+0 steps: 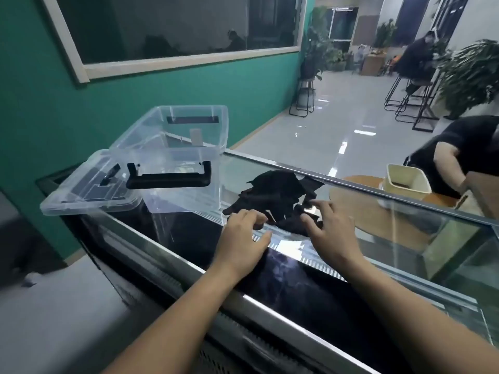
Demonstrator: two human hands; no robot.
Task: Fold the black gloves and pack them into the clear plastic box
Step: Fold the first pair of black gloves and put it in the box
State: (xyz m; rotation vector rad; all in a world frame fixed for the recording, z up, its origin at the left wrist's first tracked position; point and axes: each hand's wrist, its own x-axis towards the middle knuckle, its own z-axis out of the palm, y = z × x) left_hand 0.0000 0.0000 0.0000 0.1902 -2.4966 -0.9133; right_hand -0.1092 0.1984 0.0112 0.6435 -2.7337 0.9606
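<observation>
A heap of black gloves point(275, 195) lies on the glass top of a display counter point(391, 238). My left hand point(244, 236) reaches to the heap's near left edge, its fingertips bent down onto the fabric. My right hand point(328, 228) touches the heap's near right edge with spread fingers. Neither hand has lifted a glove. The clear plastic box point(178, 155) stands open and empty to the left of the gloves, its black handle hanging at the front. Its clear lid point(89, 184) leans against the box's left side.
The counter's metal front edge point(270, 303) runs diagonally below my forearms. Beyond the far edge a person in black leans over a round wooden table point(359, 182) with a cream tub point(407, 182). A green wall is on the left; stools and plants stand behind.
</observation>
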